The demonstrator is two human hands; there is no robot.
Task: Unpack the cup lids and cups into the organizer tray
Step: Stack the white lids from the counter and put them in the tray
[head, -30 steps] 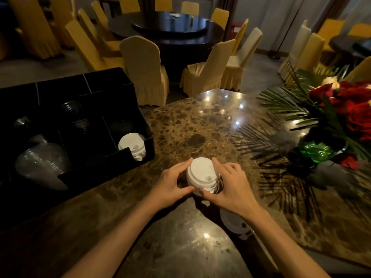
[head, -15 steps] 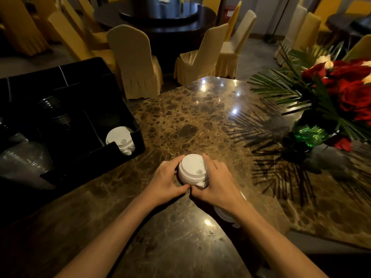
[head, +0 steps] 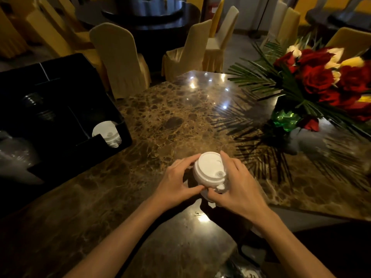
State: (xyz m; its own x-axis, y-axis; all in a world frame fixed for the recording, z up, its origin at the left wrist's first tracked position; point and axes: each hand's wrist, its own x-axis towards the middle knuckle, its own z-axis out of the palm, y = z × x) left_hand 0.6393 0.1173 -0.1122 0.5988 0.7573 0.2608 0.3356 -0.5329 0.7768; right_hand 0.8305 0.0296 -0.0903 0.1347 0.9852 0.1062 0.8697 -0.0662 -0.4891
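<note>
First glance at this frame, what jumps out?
The stack of white lids at centre, gripped by the left hand and right hand over the marble table. Then the red flowers at right, and the black organizer tray at left.

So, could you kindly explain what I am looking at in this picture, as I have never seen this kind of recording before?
There is no machine here. A person wears a camera on the head, so you look forward and down over their two bare arms. The left hand and right hand together grip a stack of white cup lids just above a brown marble table. At the left stands a black organizer tray; its near right compartment already holds more white lids. Something clear and plastic-looking lies at the far left, too dim to identify. Red flowers sit at the right, and covered chairs stand behind the table.
</note>
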